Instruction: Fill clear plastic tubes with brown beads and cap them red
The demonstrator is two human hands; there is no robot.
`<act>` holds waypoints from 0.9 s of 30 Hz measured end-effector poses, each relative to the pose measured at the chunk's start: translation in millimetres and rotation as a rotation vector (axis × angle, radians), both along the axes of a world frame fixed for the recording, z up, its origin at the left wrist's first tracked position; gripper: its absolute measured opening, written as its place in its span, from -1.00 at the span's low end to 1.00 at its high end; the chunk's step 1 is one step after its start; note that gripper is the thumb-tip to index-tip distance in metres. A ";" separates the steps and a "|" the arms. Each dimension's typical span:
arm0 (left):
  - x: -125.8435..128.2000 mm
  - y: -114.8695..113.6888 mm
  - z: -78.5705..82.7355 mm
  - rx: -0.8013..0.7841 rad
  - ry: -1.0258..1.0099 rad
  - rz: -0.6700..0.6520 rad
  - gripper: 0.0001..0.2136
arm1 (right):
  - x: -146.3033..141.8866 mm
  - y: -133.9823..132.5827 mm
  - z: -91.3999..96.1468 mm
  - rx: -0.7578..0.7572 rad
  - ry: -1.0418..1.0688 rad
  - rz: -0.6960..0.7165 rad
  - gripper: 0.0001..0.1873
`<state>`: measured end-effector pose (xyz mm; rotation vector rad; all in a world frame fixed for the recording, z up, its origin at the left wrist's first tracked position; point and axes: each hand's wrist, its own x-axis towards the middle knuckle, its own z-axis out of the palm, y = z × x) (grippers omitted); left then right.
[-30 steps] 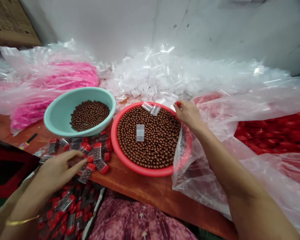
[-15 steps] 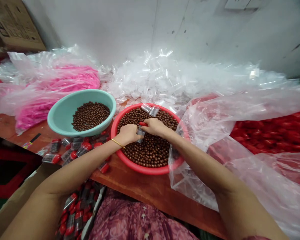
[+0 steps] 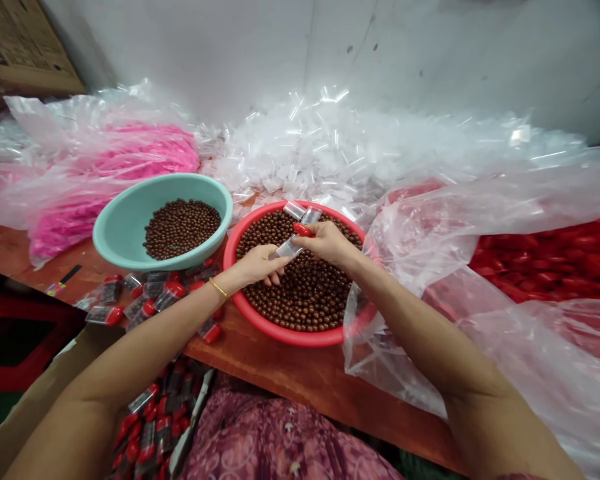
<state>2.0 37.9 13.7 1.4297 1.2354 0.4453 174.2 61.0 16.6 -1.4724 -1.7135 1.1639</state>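
Observation:
Over a red basin (image 3: 300, 341) of round brown balls (image 3: 305, 303), my two hands meet. My left hand (image 3: 260, 265) is closed on one end of a small clear plastic container (image 3: 287, 249), which lies tilted between the hands. My right hand (image 3: 327, 242) pinches a red cap (image 3: 303, 230) just above the container's other end, its fingertips close to the container. Whether those fingertips also grip the container is hard to tell. Two more clear containers lie on the balls at the far rim, the nearer container (image 3: 311, 215) just behind my right hand.
A teal bowl (image 3: 113, 230) with brown balls stands left. Several red-capped containers (image 3: 105, 315) lie before it, and more fill a box (image 3: 150, 427) below the table edge. Clear containers (image 3: 310, 147) are heaped behind. Red caps (image 3: 555, 260) lie in a plastic bag (image 3: 430, 233) at right.
The clear container has come up off the balls and tilted between my hands. My right hand moved slightly right with the red cap; my left hand shifted a little left and its fingers opened somewhat.

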 end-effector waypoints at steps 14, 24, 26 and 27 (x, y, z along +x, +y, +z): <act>-3.2 -14.2 20.9 0.643 0.947 -0.550 -0.74 | -12.8 23.1 15.0 0.018 0.113 -0.145 -0.74; 49.4 11.8 -20.3 0.501 0.531 -0.444 -0.89 | 45.3 -31.0 -3.4 -0.136 0.479 -0.353 -0.63; 51.3 16.9 -21.6 0.450 0.415 -0.431 -0.90 | 51.2 -36.7 -6.6 -0.111 0.499 -0.392 -0.60; 50.8 18.6 -21.3 0.387 0.293 -0.408 -0.89 | 53.4 -39.0 -7.3 -0.084 0.494 -0.413 -0.59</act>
